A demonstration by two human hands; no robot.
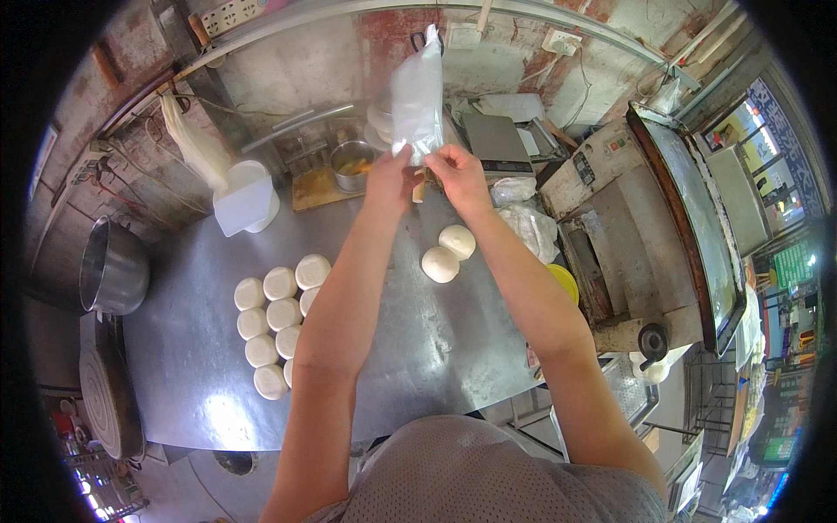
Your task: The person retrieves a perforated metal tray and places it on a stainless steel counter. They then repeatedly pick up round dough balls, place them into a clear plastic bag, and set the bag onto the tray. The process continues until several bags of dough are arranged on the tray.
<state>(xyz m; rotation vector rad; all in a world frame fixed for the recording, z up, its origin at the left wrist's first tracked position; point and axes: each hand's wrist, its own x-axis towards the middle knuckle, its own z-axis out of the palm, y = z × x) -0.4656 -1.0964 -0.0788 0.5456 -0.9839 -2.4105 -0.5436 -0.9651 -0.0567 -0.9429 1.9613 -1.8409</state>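
Both my arms reach to the far side of a metal table [427, 349]. A clear-white plastic bag [417, 91] hangs there against the wall. My left hand [392, 177] pinches its lower edge between closed fingers. Close beside it, my right hand [459, 179] grips the same lower edge, thumb and fingers pressed together. A short pale wooden stick [418, 192] shows just below the hands. Two round dough balls [440, 264] touch each other on the table near my right forearm. Several flattened dough rounds [283, 314] sit in rows by my left forearm, which partly hides some.
A white plastic tub [253, 205] and a pot [350, 166] stand at the back left. At the far left is a deep metal pot [113, 266]. A flat scale [497, 139] lies at the back right, beside a large machine [641, 235] with a rusty-edged lid.
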